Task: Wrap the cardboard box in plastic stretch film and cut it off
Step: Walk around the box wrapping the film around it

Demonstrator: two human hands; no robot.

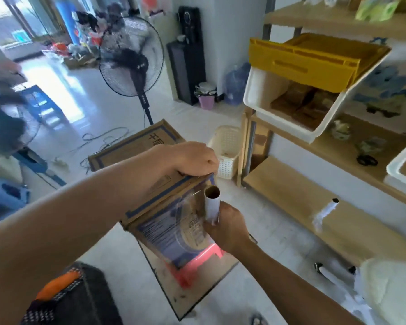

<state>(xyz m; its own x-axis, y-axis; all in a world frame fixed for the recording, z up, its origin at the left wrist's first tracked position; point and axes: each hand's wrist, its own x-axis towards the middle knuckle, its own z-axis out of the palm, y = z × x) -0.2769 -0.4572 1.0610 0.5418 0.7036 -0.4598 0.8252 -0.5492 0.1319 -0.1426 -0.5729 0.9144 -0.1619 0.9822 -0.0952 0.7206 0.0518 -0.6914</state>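
Cardboard box (136, 146) sits on stool (204, 250); film roll (212, 204) stands upright beside it.

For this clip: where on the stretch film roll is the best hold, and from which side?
The lower half of the stretch film roll, from the side away from the cardboard box. It stands upright with film running off toward the box, so that side is free; the right hand wraps it there.

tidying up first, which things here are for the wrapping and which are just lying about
For the job: cardboard box, stretch film roll in the right hand, left hand gripping the box corner, pink stool under it.
Lying about: standing fan, white basket, yellow-lidded bin.
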